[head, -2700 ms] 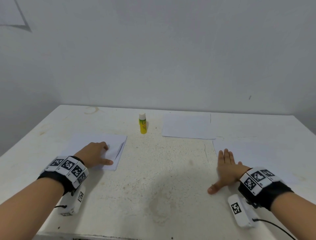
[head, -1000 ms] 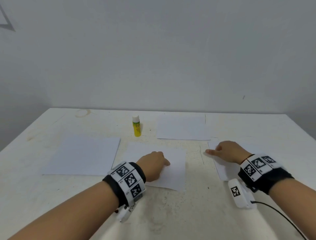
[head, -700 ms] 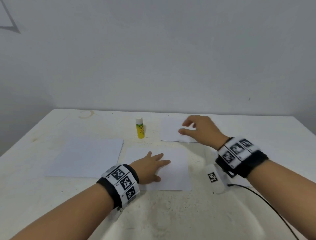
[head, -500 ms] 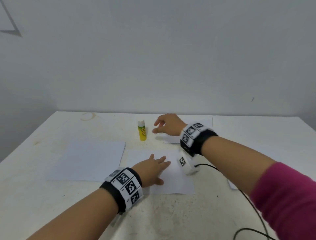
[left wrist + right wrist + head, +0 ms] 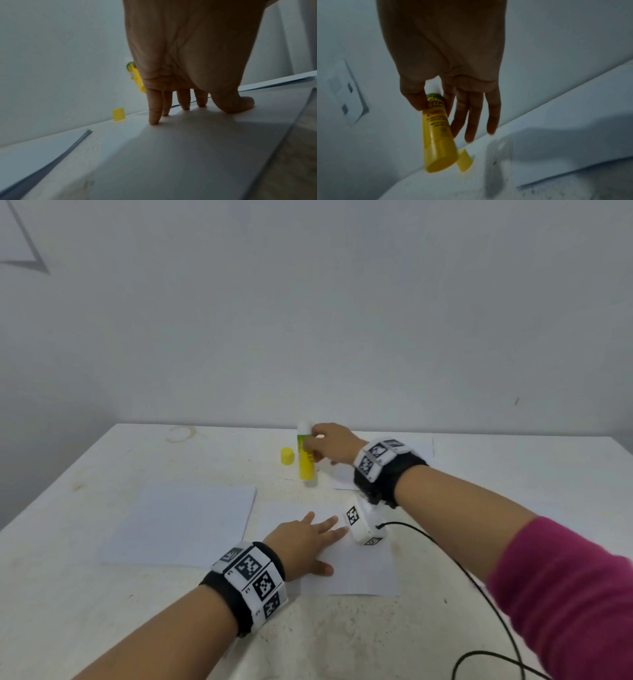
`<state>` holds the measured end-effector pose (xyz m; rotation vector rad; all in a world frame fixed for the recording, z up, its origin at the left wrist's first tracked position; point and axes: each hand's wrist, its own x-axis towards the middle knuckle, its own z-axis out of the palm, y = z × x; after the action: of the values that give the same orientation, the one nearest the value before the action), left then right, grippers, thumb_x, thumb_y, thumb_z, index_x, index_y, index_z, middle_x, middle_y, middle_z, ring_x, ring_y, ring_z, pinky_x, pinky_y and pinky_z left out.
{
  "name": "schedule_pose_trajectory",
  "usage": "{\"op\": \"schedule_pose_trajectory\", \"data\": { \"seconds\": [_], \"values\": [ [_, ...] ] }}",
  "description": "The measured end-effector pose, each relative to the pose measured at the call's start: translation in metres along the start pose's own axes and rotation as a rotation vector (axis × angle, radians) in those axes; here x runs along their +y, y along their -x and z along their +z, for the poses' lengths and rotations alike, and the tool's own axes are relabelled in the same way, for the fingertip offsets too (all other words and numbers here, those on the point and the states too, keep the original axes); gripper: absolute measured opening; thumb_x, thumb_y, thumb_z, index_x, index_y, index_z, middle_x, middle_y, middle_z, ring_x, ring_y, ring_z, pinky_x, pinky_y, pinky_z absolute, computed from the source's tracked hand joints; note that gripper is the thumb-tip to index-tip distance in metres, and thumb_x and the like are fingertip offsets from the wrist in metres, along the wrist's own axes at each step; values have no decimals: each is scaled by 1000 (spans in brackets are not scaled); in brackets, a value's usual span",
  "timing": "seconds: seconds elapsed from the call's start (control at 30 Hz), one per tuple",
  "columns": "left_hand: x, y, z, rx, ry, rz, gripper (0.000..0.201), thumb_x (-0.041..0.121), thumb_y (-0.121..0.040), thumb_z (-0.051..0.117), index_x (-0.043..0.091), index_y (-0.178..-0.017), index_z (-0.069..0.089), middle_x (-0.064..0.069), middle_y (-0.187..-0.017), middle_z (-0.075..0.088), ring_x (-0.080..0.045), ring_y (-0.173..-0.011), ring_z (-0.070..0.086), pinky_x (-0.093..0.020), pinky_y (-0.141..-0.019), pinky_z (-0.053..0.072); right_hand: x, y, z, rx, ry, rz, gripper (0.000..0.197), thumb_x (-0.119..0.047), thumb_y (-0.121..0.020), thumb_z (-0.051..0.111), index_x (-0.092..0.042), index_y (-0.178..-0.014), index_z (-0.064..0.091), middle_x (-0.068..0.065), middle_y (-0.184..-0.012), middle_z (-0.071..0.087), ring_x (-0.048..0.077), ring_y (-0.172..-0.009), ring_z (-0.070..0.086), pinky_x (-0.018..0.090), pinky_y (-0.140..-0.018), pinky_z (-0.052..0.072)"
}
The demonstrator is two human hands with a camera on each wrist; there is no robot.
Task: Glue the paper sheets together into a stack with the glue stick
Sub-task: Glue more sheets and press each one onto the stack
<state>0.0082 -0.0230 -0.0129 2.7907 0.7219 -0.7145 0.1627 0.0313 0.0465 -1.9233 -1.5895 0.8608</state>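
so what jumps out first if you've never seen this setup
The yellow glue stick stands out against all the white, pinched near its top by the right hand at the far middle of the table. A small yellow cap sits on the table just left of it. Nearer, the left hand lies flat on a single paper sheet, with a paper stack to its left.

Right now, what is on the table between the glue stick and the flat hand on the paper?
Nothing but surface: bare white table, then the far part of the paper sheet under the left hand. The head view shows it. The glue stick is held up by the right hand.
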Motion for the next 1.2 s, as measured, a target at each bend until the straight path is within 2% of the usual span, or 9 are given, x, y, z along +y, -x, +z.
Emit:
{"op": "schedule_pose_trajectory", "data": {
  "seconds": [0.07,0.17,0.33,0.43,0.53,0.67,0.83,1.07,1.2],
  "values": [
    [1,0,1,3,-26,-5,72,47,-98,43,33,-153,-2,8,-161,-7,-26,-148,2,-45,-111,32,4,22,-23,-134,-100,55,21,-30,-96,50,-17,-111,58,8,-103,63,23,-81,63,36,-74,54],
    [6,3,1,22,-62,-19,71,49,-99,39,31,-153,-3,5,-161,-7,-29,-148,6,-45,-111,32,22,51,-58,-229,51,85,32,-31,-87,66,-27,-119,63,-5,-98,65,15,-77,63,30,-70,55],
    [14,4,-4,116,-105,-16,75,59,-93,42,23,-153,14,-4,-157,18,-30,-134,30,-41,-97,41,65,79,-75,154,49,131,33,1,-61,83,-9,-90,69,3,-94,66,17,-78,59,26,-64,48],
    [17,1,-6,162,-101,-18,74,66,-87,47,19,-143,33,-6,-143,34,-24,-123,37,-36,-87,43,80,92,-63,229,-37,70,31,-3,-72,79,-10,-97,63,6,-99,65,13,-66,58,21,-52,46],
    [21,-4,-7,194,-90,21,71,63,-87,51,11,-135,41,-6,-145,31,-22,-127,33,-35,-89,42,85,99,-41,187,-84,16,31,-13,-86,69,-10,-110,50,8,-97,64,24,-72,66,28,-52,54],
    [21,-8,-8,145,16,46,78,55,-90,53,7,-146,25,-5,-158,14,-20,-143,19,-38,-110,33,85,93,-17,211,-50,-41,26,-15,-89,66,-11,-105,45,11,-97,65,23,-66,65,36,-74,55],
    [20,-8,-4,145,30,52,80,56,-91,51,8,-148,22,-3,-160,11,-20,-144,17,-37,-113,30,85,81,-3,181,30,-69,24,-12,-89,63,-9,-107,48,11,-95,65,20,-73,58,33,-79,49],
    [18,-9,-5,149,33,69,86,58,-89,53,8,-149,19,-3,-160,11,-19,-144,18,-34,-112,28,87,88,-6,109,136,-75,25,-11,-89,63,-16,-102,42,7,-85,62,22,-74,57,33,-77,49],
    [16,-10,-7,142,29,81,91,60,-86,56,7,-150,19,-4,-159,14,-20,-143,22,-33,-112,28,93,114,-10,57,167,-93,24,-14,-91,62,-17,-100,40,-2,-76,57,14,-66,55,25,-65,44]
  ]
}}
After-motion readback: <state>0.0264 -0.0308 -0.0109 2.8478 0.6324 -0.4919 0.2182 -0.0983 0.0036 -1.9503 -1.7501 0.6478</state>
